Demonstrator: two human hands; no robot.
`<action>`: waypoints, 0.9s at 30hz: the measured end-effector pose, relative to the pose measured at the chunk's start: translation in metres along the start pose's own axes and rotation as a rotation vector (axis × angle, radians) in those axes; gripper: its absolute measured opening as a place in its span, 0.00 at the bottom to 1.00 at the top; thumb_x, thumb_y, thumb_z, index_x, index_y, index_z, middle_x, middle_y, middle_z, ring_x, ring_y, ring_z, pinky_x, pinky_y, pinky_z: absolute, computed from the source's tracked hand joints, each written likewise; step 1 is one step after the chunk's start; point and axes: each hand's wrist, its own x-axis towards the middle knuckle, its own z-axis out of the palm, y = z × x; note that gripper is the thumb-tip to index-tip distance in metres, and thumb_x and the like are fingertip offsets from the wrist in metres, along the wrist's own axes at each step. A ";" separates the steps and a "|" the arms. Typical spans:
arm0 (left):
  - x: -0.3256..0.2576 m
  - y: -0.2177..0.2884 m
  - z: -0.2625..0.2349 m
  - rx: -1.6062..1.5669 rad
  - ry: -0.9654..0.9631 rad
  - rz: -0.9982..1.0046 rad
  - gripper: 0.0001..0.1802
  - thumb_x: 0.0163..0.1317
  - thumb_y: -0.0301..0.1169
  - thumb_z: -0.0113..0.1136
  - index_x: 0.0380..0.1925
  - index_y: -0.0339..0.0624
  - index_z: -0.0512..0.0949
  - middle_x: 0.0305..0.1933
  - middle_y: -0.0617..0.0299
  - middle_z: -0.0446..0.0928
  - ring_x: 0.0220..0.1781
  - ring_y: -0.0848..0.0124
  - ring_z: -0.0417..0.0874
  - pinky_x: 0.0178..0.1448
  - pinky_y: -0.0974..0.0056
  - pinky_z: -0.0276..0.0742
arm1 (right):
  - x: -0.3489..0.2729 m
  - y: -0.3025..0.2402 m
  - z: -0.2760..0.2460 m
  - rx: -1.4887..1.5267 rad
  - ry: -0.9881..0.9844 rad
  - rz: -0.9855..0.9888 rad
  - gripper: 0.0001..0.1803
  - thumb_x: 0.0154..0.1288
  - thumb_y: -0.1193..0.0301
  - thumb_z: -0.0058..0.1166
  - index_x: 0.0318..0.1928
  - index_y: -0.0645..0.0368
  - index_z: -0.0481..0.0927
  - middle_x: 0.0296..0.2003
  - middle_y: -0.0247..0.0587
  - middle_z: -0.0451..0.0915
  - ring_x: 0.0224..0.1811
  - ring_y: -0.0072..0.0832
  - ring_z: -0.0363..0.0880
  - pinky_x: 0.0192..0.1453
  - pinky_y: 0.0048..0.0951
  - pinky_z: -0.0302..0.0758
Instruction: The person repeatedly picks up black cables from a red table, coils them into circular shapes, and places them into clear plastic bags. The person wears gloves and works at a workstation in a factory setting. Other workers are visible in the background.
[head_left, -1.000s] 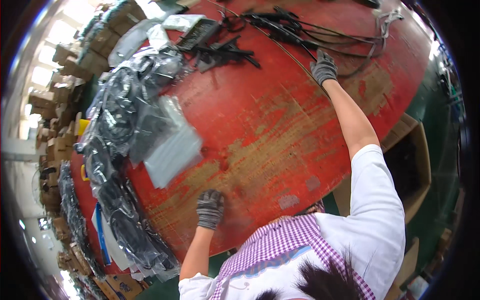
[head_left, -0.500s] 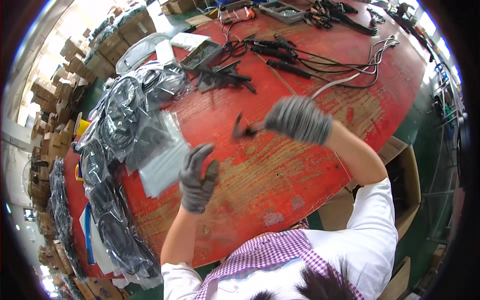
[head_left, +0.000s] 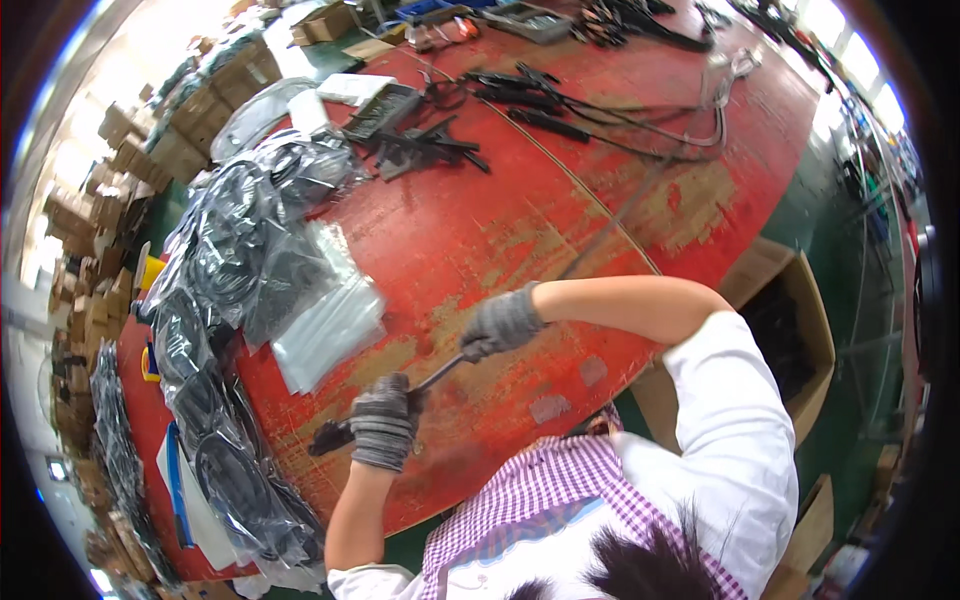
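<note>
My left hand (head_left: 383,425), in a grey knit glove, is closed around a cable close to its black end piece (head_left: 330,437), which sticks out on the left of the fist. The exact kind of the end piece is blurred. My right hand (head_left: 503,322), gloved alike, grips the same dark cable (head_left: 440,373) a short way to the right. Between the two fists the cable runs straight and slants. Beyond my right forearm a blurred length of cable rises toward several cables with black handles (head_left: 550,125) on the worn red table (head_left: 480,240).
Clear plastic bags (head_left: 330,325) lie left of my hands, beside a long heap of bagged black cables (head_left: 230,240). Farther off are black clamp-like parts (head_left: 430,148) and a grey tray (head_left: 385,108). An open cardboard box (head_left: 800,330) stands right of the table.
My right hand has come down and left, bringing the cable and its black end piece to my left hand. My left hand, open before, has closed on it.
</note>
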 end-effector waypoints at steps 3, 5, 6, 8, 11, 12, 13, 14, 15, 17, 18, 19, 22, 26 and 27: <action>-0.026 -0.012 0.031 -0.090 0.095 -0.016 0.16 0.49 0.39 0.62 0.33 0.42 0.72 0.27 0.52 0.74 0.33 0.55 0.77 0.37 0.54 0.72 | 0.026 -0.026 0.016 -0.383 0.318 -0.090 0.08 0.56 0.63 0.48 0.30 0.51 0.76 0.27 0.37 0.75 0.34 0.34 0.75 0.35 0.38 0.71; -0.031 -0.020 0.035 -0.241 0.096 -0.014 0.15 0.52 0.38 0.59 0.35 0.41 0.73 0.23 0.55 0.73 0.26 0.57 0.76 0.36 0.56 0.72 | 0.031 -0.044 0.020 -0.617 0.621 -0.270 0.06 0.52 0.65 0.49 0.31 0.49 0.75 0.27 0.31 0.73 0.34 0.30 0.73 0.34 0.34 0.70; -0.030 -0.023 0.035 -0.453 0.092 -0.028 0.13 0.54 0.37 0.58 0.35 0.40 0.73 0.23 0.57 0.72 0.26 0.59 0.75 0.35 0.58 0.72 | 0.033 -0.051 0.022 -0.614 0.673 -0.306 0.06 0.51 0.64 0.49 0.31 0.48 0.74 0.27 0.30 0.72 0.34 0.29 0.73 0.33 0.33 0.70; -0.025 -0.017 0.029 -0.897 0.086 -0.066 0.10 0.57 0.34 0.55 0.34 0.39 0.74 0.22 0.59 0.72 0.24 0.64 0.73 0.33 0.63 0.71 | 0.036 -0.061 0.026 -0.615 0.754 -0.388 0.06 0.49 0.64 0.49 0.31 0.46 0.74 0.26 0.30 0.70 0.33 0.27 0.72 0.32 0.31 0.69; -0.027 -0.014 0.004 -1.360 -0.124 -0.194 0.07 0.62 0.32 0.51 0.32 0.40 0.74 0.21 0.68 0.70 0.21 0.77 0.67 0.26 0.70 0.65 | 0.034 -0.065 0.020 -0.518 0.641 -0.290 0.07 0.51 0.61 0.49 0.28 0.48 0.76 0.25 0.32 0.72 0.33 0.33 0.75 0.30 0.35 0.72; -0.027 -0.017 -0.003 -1.468 -0.226 -0.241 0.08 0.62 0.33 0.51 0.32 0.41 0.74 0.21 0.69 0.70 0.20 0.79 0.66 0.25 0.71 0.64 | 0.031 -0.065 0.016 -0.480 0.604 -0.257 0.08 0.52 0.60 0.49 0.27 0.48 0.77 0.25 0.33 0.73 0.33 0.34 0.76 0.29 0.37 0.72; -0.035 -0.024 0.000 -1.450 -0.251 -0.221 0.09 0.62 0.34 0.50 0.31 0.41 0.74 0.19 0.71 0.68 0.19 0.81 0.65 0.24 0.73 0.61 | 0.032 -0.066 0.017 -0.359 0.505 -0.252 0.11 0.56 0.58 0.48 0.30 0.49 0.76 0.24 0.35 0.74 0.31 0.37 0.77 0.29 0.39 0.72; -0.037 -0.031 0.001 -1.425 -0.329 -0.229 0.10 0.63 0.35 0.49 0.31 0.40 0.74 0.19 0.71 0.68 0.19 0.80 0.65 0.24 0.73 0.62 | 0.031 -0.064 0.018 -0.335 0.453 -0.247 0.11 0.57 0.57 0.47 0.32 0.49 0.76 0.25 0.36 0.75 0.31 0.38 0.77 0.29 0.40 0.72; -0.039 -0.037 0.003 -1.400 -0.407 -0.239 0.11 0.63 0.36 0.48 0.31 0.40 0.74 0.19 0.70 0.68 0.19 0.80 0.65 0.24 0.73 0.63 | 0.029 -0.058 0.019 -0.311 0.399 -0.244 0.12 0.58 0.57 0.46 0.33 0.49 0.75 0.25 0.38 0.75 0.30 0.38 0.77 0.30 0.40 0.72; -0.057 -0.073 0.010 -0.892 -0.155 -0.026 0.07 0.60 0.33 0.47 0.27 0.43 0.71 0.18 0.70 0.66 0.18 0.77 0.66 0.23 0.71 0.63 | 0.029 -0.044 0.017 -0.206 0.265 -0.292 0.12 0.60 0.58 0.45 0.37 0.50 0.73 0.26 0.42 0.76 0.29 0.39 0.77 0.30 0.41 0.72; -0.073 -0.108 0.018 -0.374 0.129 0.174 0.05 0.57 0.29 0.48 0.23 0.46 0.69 0.17 0.69 0.64 0.18 0.75 0.67 0.21 0.70 0.63 | 0.025 -0.031 0.014 -0.221 0.334 -0.234 0.11 0.60 0.59 0.45 0.36 0.50 0.74 0.26 0.42 0.76 0.29 0.39 0.77 0.30 0.41 0.72; -0.091 -0.130 0.015 -0.705 0.179 0.148 0.05 0.58 0.31 0.47 0.25 0.47 0.70 0.18 0.68 0.65 0.18 0.74 0.68 0.22 0.69 0.65 | 0.016 -0.011 0.010 -0.237 0.398 -0.175 0.10 0.60 0.61 0.46 0.35 0.51 0.74 0.25 0.42 0.76 0.28 0.40 0.77 0.30 0.40 0.73; -0.158 -0.214 0.004 -1.831 0.517 -0.610 0.09 0.65 0.33 0.44 0.39 0.43 0.72 0.25 0.66 0.70 0.23 0.74 0.71 0.24 0.67 0.69 | -0.030 0.113 -0.005 -0.462 0.565 0.228 0.08 0.57 0.67 0.46 0.26 0.54 0.76 0.23 0.47 0.75 0.26 0.41 0.75 0.27 0.39 0.71; -0.142 -0.214 -0.048 -1.676 0.833 -0.726 0.12 0.63 0.39 0.46 0.37 0.46 0.74 0.34 0.64 0.75 0.35 0.73 0.78 0.33 0.68 0.77 | -0.095 0.182 0.018 -0.700 0.521 0.276 0.10 0.59 0.65 0.45 0.25 0.54 0.75 0.18 0.45 0.72 0.24 0.42 0.74 0.25 0.39 0.69; -0.141 -0.231 -0.062 -1.855 0.573 -0.540 0.11 0.62 0.41 0.49 0.33 0.46 0.73 0.30 0.67 0.74 0.32 0.73 0.78 0.30 0.68 0.77 | -0.090 0.178 0.027 -0.807 0.348 0.228 0.10 0.59 0.65 0.44 0.25 0.53 0.75 0.17 0.44 0.72 0.22 0.41 0.73 0.24 0.38 0.69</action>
